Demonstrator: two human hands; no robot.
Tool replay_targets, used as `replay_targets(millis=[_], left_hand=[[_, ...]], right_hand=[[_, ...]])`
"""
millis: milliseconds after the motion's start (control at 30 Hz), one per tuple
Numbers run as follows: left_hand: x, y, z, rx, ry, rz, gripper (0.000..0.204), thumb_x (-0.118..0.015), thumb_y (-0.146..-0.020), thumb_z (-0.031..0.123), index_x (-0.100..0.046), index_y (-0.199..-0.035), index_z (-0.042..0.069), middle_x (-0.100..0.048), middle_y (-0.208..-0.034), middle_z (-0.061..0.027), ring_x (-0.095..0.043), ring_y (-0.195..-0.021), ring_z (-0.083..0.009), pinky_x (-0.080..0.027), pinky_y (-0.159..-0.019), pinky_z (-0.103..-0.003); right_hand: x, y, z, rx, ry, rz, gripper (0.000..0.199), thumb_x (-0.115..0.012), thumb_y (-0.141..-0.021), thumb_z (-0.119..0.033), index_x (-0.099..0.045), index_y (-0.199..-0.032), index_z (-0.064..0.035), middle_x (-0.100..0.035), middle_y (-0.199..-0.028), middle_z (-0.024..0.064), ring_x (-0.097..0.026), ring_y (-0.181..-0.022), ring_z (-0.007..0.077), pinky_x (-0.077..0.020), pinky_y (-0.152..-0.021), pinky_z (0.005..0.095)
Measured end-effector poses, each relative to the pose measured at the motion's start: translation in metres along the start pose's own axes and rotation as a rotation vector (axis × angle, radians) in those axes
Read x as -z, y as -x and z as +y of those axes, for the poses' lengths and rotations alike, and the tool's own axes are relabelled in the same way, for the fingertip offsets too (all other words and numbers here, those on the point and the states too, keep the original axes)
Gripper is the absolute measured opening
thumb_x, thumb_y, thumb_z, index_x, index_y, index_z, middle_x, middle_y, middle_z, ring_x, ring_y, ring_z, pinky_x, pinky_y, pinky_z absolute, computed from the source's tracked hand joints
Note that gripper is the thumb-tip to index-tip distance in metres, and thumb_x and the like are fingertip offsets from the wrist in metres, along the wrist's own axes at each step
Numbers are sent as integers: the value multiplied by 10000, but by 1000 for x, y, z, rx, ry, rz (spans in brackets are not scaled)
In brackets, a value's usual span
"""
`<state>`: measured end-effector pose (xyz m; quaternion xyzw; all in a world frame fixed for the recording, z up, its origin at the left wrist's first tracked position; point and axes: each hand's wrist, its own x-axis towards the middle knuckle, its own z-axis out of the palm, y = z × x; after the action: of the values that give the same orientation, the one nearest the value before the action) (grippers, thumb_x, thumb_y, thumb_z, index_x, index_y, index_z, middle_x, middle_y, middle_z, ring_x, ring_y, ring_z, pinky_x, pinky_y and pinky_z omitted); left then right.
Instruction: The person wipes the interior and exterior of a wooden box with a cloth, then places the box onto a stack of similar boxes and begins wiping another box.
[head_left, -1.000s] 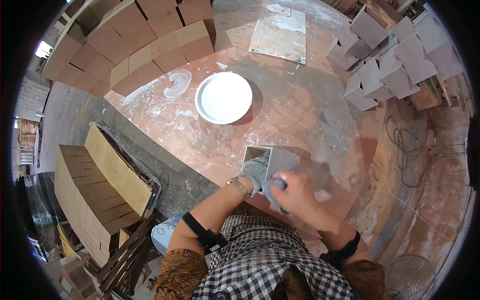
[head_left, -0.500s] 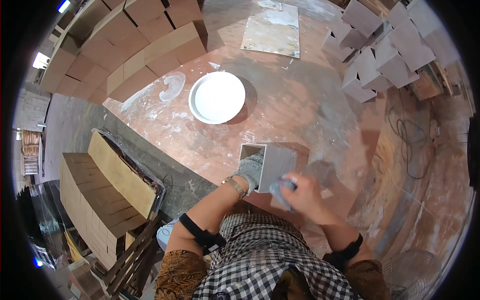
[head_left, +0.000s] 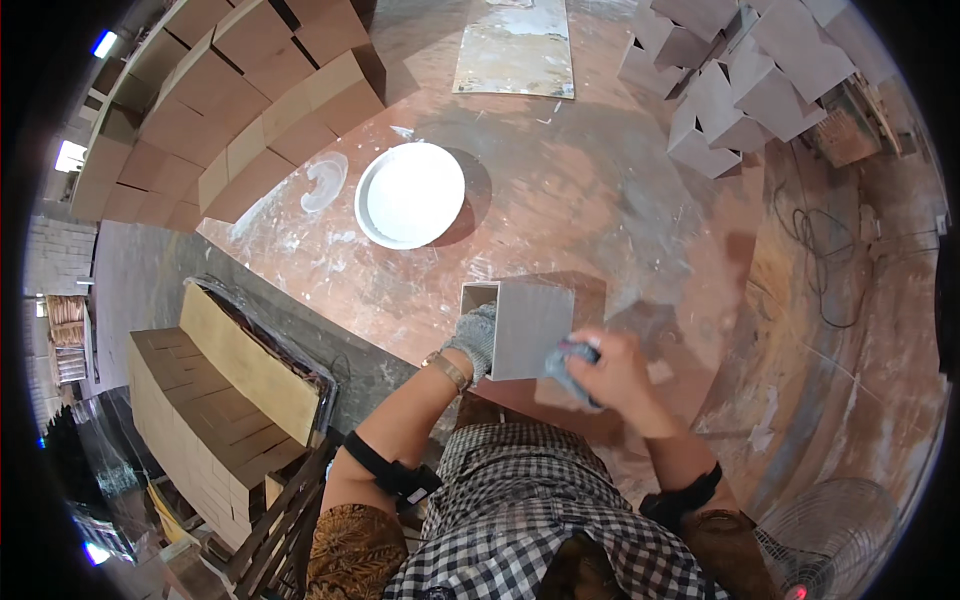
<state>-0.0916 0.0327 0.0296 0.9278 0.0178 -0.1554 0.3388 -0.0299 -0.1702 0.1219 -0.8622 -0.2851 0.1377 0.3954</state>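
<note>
A pale grey, open-ended rectangular box (head_left: 535, 330) stands in front of me above the stained red-brown work surface. My left hand (head_left: 476, 338), in a grey knitted glove, reaches into its open left end and holds it from within; the fingertips are hidden by the wall. At the box's right side, my bare right hand (head_left: 612, 372) is closed around a crumpled blue-grey cloth (head_left: 572, 372), slightly blurred by motion. The cloth is close to the box's lower right edge; whether it touches is unclear.
A round white basin (head_left: 411, 196) sits beyond the box. Brown cartons (head_left: 250, 110) are stacked at far left, more cartons (head_left: 200, 400) at near left. Similar grey boxes (head_left: 735, 105) pile up at far right. A stained board (head_left: 515, 55), a cable (head_left: 815, 245) and a fan (head_left: 835, 530) also show.
The view has shifted slightly, so the basin and box appear further left. My right hand with the cloth has moved a little downward along the box's right side. My left hand stays inside the box.
</note>
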Motion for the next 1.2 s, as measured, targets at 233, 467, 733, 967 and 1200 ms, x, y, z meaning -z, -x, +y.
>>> replay_targets(millis=[233,467,733,967,1200], left_hand=[[-3,-3,2,-59,130,20,346,-556,-779,323,-607,-999,61,-609,-988,-163,-579,-938,-298,-465,-791,-365],[-8,3,-5,2,50,50,343,-544,-787,319,-604,-1001,58,-602,-1004,-173,-579,-931,-308,-462,-791,-373],[-14,-6,-7,-20,-8,5,374,-556,-766,339,-599,-1014,62,-601,-1008,-167,-575,-939,-314,-465,-782,-387],[-20,-1,-21,-38,-21,39,372,-556,-759,345,-602,-1003,68,-593,-1020,-163,-575,-942,-305,-470,-777,-380],[6,-2,7,-39,23,-31,383,-549,-771,349,-589,-1023,63,-603,-996,-171,-584,-920,-310,-467,-781,-385]], right_hand=[[12,-59,1,48,175,127,156,-602,-653,-158,-622,-783,-73,-598,-657,144,-590,-605,299,-465,-525,380],[-30,18,-5,261,-20,196,196,-617,-660,-170,-624,-829,-70,-581,-672,156,-565,-587,333,-458,-535,409],[-4,-85,20,-28,254,285,175,-602,-685,-147,-640,-830,-55,-605,-694,151,-593,-632,286,-472,-582,377],[-15,-29,16,-46,-349,575,158,-585,-716,-73,-570,-861,-11,-575,-820,124,-566,-774,265,-450,-721,345],[-23,-28,5,671,161,215,238,-549,-619,3,-580,-852,-38,-576,-885,114,-536,-810,296,-426,-737,400]])
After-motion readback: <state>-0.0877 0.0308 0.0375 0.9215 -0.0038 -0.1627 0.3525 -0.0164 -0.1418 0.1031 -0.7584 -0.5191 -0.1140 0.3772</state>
